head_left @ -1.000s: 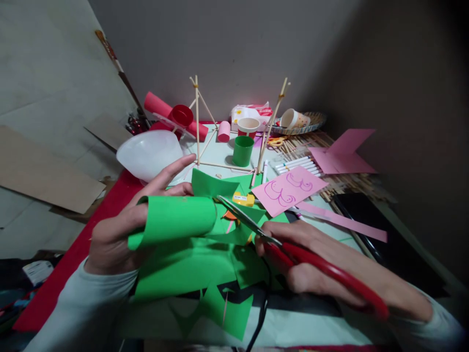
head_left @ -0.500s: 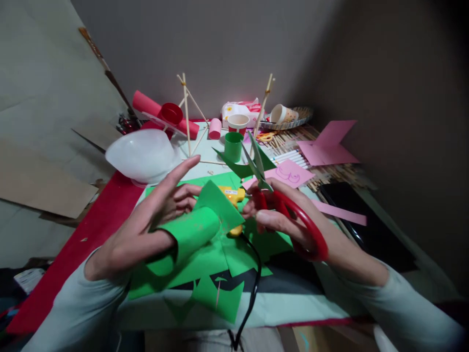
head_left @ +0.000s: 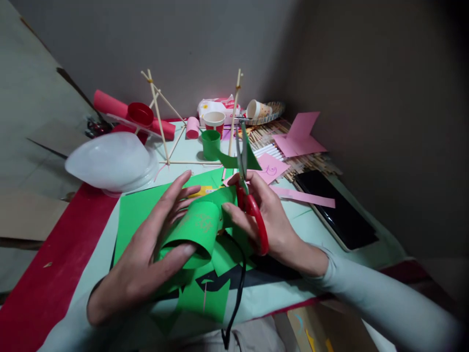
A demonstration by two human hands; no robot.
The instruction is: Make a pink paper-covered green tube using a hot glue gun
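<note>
A green paper tube (head_left: 200, 222) with a flat square of green paper across its far end is held over the table. My left hand (head_left: 146, 244) grips it, thumb at the near opening and fingers along the far side. Red-handled scissors (head_left: 256, 217) sit in my right hand (head_left: 273, 220), blades pointing up and away. The right thumb and fingers also touch the edge of the green square. Behind the tube, a yellow glue gun (head_left: 207, 190) is mostly hidden; its black cord (head_left: 240, 278) runs down to the near edge. Cut green sheets (head_left: 135, 215) lie underneath.
A stick frame (head_left: 156, 117) stands at the back, near a green paper cup shape (head_left: 211, 145) and a paper cup (head_left: 214, 122). White plastic bowls (head_left: 110, 161) are at left. A black phone-like slab (head_left: 333, 210), pink paper (head_left: 302, 134) and many sticks lie right.
The tube has turned so its open end faces me more, and my left thumb has shifted at its opening. My right hand with the scissors has moved closer, touching the green square. The view has swung right.
</note>
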